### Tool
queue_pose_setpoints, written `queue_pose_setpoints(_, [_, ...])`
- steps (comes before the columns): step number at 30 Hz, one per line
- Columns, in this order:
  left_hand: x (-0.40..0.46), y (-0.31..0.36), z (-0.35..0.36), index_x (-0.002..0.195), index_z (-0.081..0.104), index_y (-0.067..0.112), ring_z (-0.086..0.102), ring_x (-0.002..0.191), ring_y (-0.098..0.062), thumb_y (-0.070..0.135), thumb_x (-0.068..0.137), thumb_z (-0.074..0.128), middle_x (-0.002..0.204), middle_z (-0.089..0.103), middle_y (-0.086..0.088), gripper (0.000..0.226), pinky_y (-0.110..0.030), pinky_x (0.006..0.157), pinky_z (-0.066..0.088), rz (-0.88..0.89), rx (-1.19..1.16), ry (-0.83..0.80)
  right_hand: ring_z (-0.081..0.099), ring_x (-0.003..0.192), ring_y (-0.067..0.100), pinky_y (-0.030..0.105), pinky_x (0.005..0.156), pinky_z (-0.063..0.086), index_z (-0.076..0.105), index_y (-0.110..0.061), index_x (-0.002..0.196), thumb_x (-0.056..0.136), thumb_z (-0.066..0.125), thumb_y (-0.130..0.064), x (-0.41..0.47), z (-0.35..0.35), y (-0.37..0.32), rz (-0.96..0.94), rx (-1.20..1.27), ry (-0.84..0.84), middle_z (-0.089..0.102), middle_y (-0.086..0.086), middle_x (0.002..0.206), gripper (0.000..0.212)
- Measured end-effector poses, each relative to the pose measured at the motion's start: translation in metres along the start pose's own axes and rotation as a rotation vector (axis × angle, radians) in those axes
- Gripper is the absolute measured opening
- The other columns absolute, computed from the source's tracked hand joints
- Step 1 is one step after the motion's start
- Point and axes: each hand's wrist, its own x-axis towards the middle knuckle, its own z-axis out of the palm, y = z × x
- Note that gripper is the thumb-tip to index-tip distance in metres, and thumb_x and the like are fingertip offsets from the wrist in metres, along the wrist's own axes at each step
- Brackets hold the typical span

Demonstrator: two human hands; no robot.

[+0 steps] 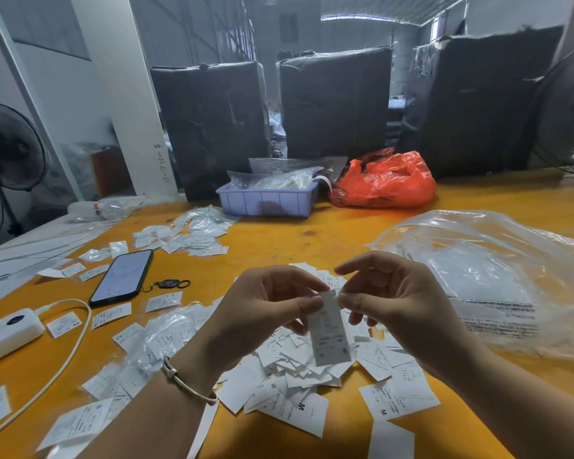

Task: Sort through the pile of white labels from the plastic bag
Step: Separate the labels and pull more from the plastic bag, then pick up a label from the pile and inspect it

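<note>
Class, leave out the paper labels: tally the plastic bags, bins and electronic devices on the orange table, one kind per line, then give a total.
Large clear plastic bag: 1
Red plastic bag: 1
Lilac plastic bin: 1
Phone: 1
White power bank: 1
Total: 5

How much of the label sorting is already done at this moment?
Done: labels lie spread out by the phone. In hand: the left hand and right hand pinch one label. Left: the pile of white labels under the hands, beside the clear plastic bag.
</note>
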Motion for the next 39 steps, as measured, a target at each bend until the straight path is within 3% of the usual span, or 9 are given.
queue_pose_setpoints(7, [0.001,0.004,-0.023,0.084,0.074,0.016,0.069,0.076,-0.015,0.001,0.089,0.065,0.083,0.076,0.002,0.017,-0.023,0.061,0.056,-0.050,0.232,0.012,0.066,0.058,0.019,0.024,0.050,0.049,0.069,-0.015,0.095,0.080,0.072,-0.003,0.000,-0.001,0.003,-0.027,-0.134,0.000,0.073,0.004,0.075,0.020])
queue_pose_setpoints(9, [0.001,0.002,-0.042,0.084,0.074,0.019,0.067,0.078,-0.013,0.006,0.090,0.066,0.081,0.075,0.006,0.017,-0.027,0.065,0.057,-0.122,0.451,0.071,0.065,0.056,0.015,0.028,0.053,0.053,0.071,-0.017,0.093,0.080,0.073,-0.009,0.002,-0.006,0.005,-0.097,-0.350,0.068,0.071,-0.002,0.071,0.015])
queue_pose_setpoints(12, [-0.002,-0.004,-0.069,0.080,0.070,0.029,0.062,0.085,-0.006,0.012,0.091,0.067,0.083,0.070,0.013,0.020,-0.019,0.066,0.047,-0.238,0.730,0.160,0.061,0.055,0.014,0.036,0.054,0.053,0.072,-0.015,0.088,0.081,0.070,-0.009,0.008,-0.021,0.010,-0.181,-0.783,0.208,0.067,-0.008,0.067,0.010])
queue_pose_setpoints(18, [-0.010,-0.010,-0.096,0.073,0.070,0.030,0.064,0.076,-0.009,0.019,0.088,0.071,0.077,0.070,0.011,0.019,-0.026,0.068,0.054,-0.512,1.053,0.032,0.053,0.062,0.025,0.025,0.049,0.030,0.065,-0.017,0.073,0.078,0.059,-0.006,0.020,-0.056,0.015,0.083,-1.244,0.359,0.062,0.002,0.066,0.013])
queue_pose_setpoints(22, [-0.011,-0.009,-0.097,0.072,0.072,0.033,0.067,0.080,-0.010,0.020,0.086,0.074,0.082,0.072,0.013,0.019,-0.029,0.072,0.056,-0.551,1.066,-0.038,0.057,0.090,0.025,0.030,0.064,0.042,0.066,-0.018,0.099,0.082,0.063,-0.017,0.025,-0.074,0.023,0.286,-1.339,0.254,0.065,0.001,0.097,0.018])
queue_pose_setpoints(27, [-0.010,-0.006,-0.093,0.083,0.071,0.036,0.056,0.082,0.000,0.030,0.081,0.079,0.088,0.062,0.018,0.010,-0.019,0.063,0.044,-0.468,1.077,0.032,0.051,0.111,0.024,0.034,0.081,0.046,0.062,-0.020,0.110,0.086,0.064,-0.046,0.029,-0.077,0.031,0.443,-1.463,0.110,0.058,0.001,0.116,0.036])
queue_pose_setpoints(31, [-0.005,-0.009,-0.071,0.084,0.065,0.036,0.053,0.088,0.001,0.036,0.085,0.073,0.091,0.060,0.017,0.008,-0.021,0.068,0.044,-0.266,1.003,0.200,0.057,0.099,0.025,0.033,0.079,0.050,0.066,-0.018,0.099,0.089,0.059,-0.021,0.026,-0.076,0.037,0.366,-1.494,0.154,0.064,0.002,0.106,0.012])
queue_pose_setpoints(33, [0.000,-0.013,-0.053,0.085,0.065,0.035,0.055,0.092,-0.002,0.036,0.087,0.071,0.094,0.061,0.016,0.006,-0.024,0.073,0.046,-0.124,0.938,0.231,0.060,0.091,0.025,0.033,0.075,0.052,0.067,-0.018,0.091,0.085,0.056,-0.012,0.025,-0.076,0.035,0.366,-1.497,0.164,0.066,0.002,0.098,0.014])
queue_pose_setpoints(39, [0.007,-0.029,-0.013,0.108,0.069,0.034,0.051,0.111,0.001,0.047,0.084,0.071,0.113,0.061,0.023,0.027,-0.027,0.094,0.046,0.023,0.862,0.099,0.059,0.079,0.027,0.032,0.066,0.050,0.066,-0.016,0.078,0.086,0.057,-0.015,0.026,-0.079,0.036,0.285,-1.442,0.259,0.065,0.003,0.085,0.011])
